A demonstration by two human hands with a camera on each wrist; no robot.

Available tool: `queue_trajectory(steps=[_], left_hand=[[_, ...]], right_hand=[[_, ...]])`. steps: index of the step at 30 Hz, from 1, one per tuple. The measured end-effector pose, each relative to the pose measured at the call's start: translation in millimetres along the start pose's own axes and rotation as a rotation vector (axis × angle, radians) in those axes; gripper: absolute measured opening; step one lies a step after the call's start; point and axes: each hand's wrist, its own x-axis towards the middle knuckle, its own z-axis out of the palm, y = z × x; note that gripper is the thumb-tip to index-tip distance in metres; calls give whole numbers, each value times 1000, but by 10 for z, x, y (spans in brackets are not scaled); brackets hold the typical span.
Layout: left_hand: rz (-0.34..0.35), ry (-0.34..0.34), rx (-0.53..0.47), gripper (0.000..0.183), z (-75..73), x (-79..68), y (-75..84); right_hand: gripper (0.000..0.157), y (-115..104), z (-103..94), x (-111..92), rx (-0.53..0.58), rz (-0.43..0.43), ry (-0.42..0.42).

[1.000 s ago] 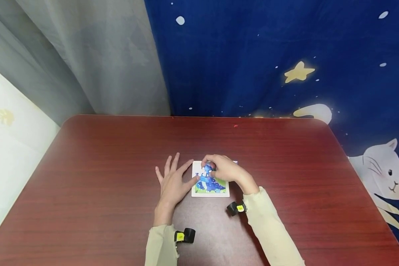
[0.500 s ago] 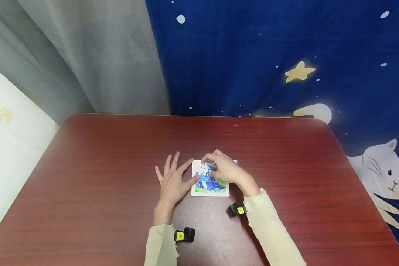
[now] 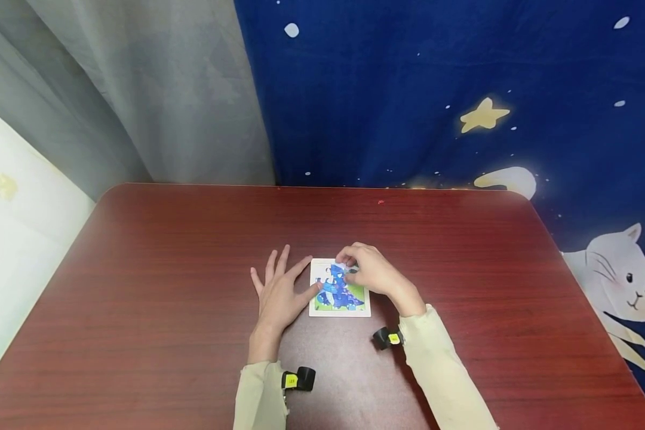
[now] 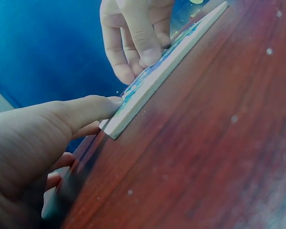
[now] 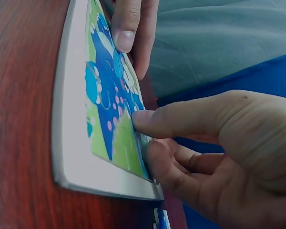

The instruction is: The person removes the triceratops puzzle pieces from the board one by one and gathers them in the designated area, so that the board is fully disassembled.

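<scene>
A small jigsaw puzzle (image 3: 341, 298) in a white square frame lies flat on the table, showing a blue dinosaur on green. My left hand (image 3: 281, 298) is spread at its left side. The left thumb (image 4: 93, 109) rests on the frame's edge, seen in the left wrist view. Over the puzzle's upper right is my right hand (image 3: 373, 269), thumb and fingers curled down and pinching a puzzle piece at the surface. In the right wrist view the right thumb (image 5: 157, 121) touches the picture near the far edge; the fingers hide most of that piece.
The dark red wooden table (image 3: 193, 251) extends around the puzzle. Beyond the frame's corner, a few blue-and-white pieces (image 5: 161, 217) show in the right wrist view. A tiny red scrap (image 3: 381, 202) lies near the back edge. Grey and blue curtains (image 3: 381, 89) hang behind.
My right hand has shifted right from the puzzle's top middle to its upper right corner. The blue dinosaur head beneath is now uncovered. My left hand stays in place.
</scene>
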Motion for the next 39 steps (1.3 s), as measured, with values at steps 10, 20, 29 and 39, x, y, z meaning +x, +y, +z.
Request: queue_trajectory(steps=[10, 20, 29, 39], left_hand=[[4, 6, 4, 58, 5, 1, 2], [3, 9, 4, 58, 6, 0, 0], [-4, 4, 7, 59, 4, -8, 8], [3, 2, 0, 59, 14, -11, 3]], right_hand=[[26, 12, -2, -23, -39, 38, 0], [27, -8, 6, -8, -102, -30, 33], [27, -76, -40, -36, -325, -112, 60], [27, 126, -270, -184, -188, -120, 148]])
